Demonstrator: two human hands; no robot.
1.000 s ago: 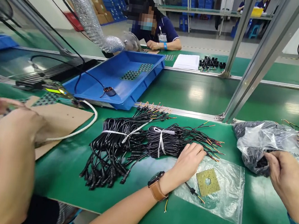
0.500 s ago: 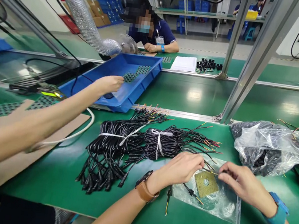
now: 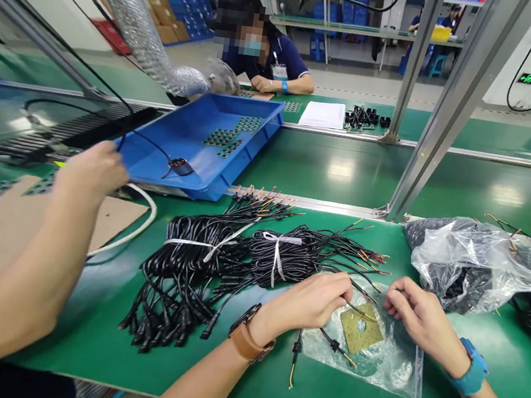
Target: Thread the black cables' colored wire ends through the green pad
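Green bench, lower centre: left hand (image 3: 318, 300) and right hand (image 3: 411, 309) pinched one thin wire (image 3: 359, 310) over the clear bag (image 3: 372, 356), tied cable bundles (image 3: 238, 254) alongside within reach.

Glossy clear plastic bag (image 3: 385, 365), matt black rubbery cables (image 3: 218, 258), smooth green bench mat (image 3: 96, 327).

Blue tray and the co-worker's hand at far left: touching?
Apart. The head view shows the co-worker's hand raised short of the blue tray, with a strip of dark bench and the black cable plainly visible between its knuckles and the tray's near corner.
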